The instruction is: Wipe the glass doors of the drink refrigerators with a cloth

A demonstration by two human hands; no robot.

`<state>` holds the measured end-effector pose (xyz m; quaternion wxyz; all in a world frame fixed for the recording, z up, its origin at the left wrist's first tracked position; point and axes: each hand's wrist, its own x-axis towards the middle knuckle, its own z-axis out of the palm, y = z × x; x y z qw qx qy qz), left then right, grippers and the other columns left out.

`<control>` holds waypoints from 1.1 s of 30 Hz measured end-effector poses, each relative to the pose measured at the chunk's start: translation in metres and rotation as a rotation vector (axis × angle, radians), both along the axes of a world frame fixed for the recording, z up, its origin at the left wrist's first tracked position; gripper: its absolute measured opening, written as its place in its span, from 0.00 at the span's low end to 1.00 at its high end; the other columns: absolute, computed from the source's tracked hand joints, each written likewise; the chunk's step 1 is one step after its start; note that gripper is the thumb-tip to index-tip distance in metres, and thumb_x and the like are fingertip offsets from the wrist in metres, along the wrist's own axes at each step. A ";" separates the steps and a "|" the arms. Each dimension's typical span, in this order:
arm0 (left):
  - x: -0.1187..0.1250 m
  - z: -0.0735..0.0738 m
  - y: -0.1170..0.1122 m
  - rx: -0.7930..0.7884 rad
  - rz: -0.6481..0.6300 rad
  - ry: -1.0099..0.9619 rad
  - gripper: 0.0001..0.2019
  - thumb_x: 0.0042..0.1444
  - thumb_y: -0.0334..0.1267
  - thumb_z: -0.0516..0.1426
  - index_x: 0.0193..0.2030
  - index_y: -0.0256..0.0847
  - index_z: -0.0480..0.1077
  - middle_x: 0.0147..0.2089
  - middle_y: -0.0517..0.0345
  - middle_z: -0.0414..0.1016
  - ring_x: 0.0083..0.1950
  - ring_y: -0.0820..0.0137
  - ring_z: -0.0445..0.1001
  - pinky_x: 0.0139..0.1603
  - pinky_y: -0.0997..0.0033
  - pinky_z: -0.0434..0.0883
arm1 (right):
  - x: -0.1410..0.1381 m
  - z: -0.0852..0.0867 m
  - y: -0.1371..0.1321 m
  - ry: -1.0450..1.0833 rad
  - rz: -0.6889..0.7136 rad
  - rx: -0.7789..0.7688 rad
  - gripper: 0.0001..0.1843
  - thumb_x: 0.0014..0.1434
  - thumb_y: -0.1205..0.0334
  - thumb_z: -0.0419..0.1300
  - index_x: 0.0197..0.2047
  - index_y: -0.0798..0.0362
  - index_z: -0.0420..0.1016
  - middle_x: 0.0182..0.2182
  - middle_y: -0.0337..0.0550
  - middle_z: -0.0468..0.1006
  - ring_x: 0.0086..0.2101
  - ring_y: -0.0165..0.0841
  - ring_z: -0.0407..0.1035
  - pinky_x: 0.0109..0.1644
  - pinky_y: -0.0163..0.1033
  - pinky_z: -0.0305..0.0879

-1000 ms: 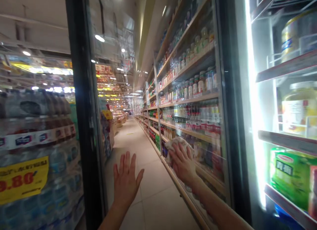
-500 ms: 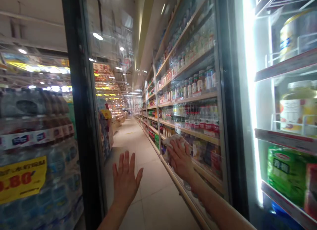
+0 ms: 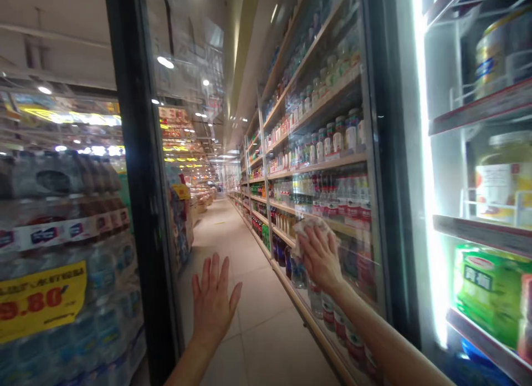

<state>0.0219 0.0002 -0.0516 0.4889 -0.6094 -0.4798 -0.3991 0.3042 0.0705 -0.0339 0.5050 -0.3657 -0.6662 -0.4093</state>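
Note:
My left hand (image 3: 215, 303) lies flat with fingers spread against the glass pane of a black-framed door (image 3: 135, 169). To its right, my right hand (image 3: 323, 261) presses a crumpled pale cloth (image 3: 306, 225) onto the same pane. The fingers of that hand are spread over the cloth, which sticks out above and beside them. Its underside is hidden against the glass. Faint marks and reflections show on the pane.
On the right is a lit cooler with wire-fronted shelves, holding a juice bottle (image 3: 499, 186) and a green pack (image 3: 484, 291). Stacked bottle packs (image 3: 62, 230) with a yellow price sign (image 3: 39, 303) stand at left. Drink shelves (image 3: 316, 161) and an aisle floor (image 3: 224, 225) show through the glass.
My right hand has slid the cloth right and slightly up across the glass. My left hand stays flat on the pane. The view has shifted slightly.

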 end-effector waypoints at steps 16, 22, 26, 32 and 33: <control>0.006 0.078 0.008 -0.022 0.066 -0.073 0.31 0.59 0.50 0.46 0.65 0.32 0.50 0.68 0.40 0.47 0.69 0.52 0.40 0.63 0.42 0.48 | -0.009 0.033 -0.006 -0.069 0.016 -0.012 0.26 0.58 0.64 0.48 0.61 0.47 0.60 0.60 0.44 0.62 0.63 0.38 0.44 0.65 0.55 0.38; 0.005 0.075 0.011 0.007 0.048 -0.076 0.31 0.59 0.50 0.47 0.64 0.33 0.51 0.68 0.41 0.48 0.69 0.53 0.41 0.64 0.43 0.46 | 0.022 0.073 0.013 0.572 -0.140 -0.014 0.28 0.60 0.62 0.44 0.63 0.56 0.54 0.63 0.56 0.55 0.63 0.46 0.44 0.61 0.63 0.43; 0.005 0.076 0.010 -0.017 0.043 -0.088 0.31 0.59 0.51 0.47 0.65 0.34 0.51 0.68 0.42 0.47 0.70 0.53 0.40 0.64 0.43 0.47 | -0.035 0.076 -0.002 0.049 -0.004 0.010 0.26 0.59 0.63 0.47 0.61 0.51 0.59 0.62 0.46 0.59 0.64 0.40 0.41 0.65 0.56 0.37; 0.005 0.074 0.009 0.006 0.046 -0.065 0.30 0.59 0.50 0.47 0.64 0.32 0.53 0.67 0.40 0.48 0.69 0.53 0.41 0.64 0.43 0.45 | 0.000 0.078 0.006 0.129 -0.022 0.018 0.25 0.59 0.63 0.46 0.61 0.48 0.60 0.61 0.46 0.60 0.63 0.39 0.44 0.64 0.57 0.36; 0.006 0.074 0.010 0.005 0.047 -0.066 0.30 0.59 0.50 0.47 0.63 0.32 0.53 0.67 0.40 0.48 0.69 0.53 0.41 0.64 0.43 0.45 | 0.014 0.085 0.010 0.294 -0.056 -0.006 0.26 0.59 0.63 0.45 0.62 0.50 0.58 0.62 0.48 0.58 0.63 0.41 0.43 0.63 0.60 0.38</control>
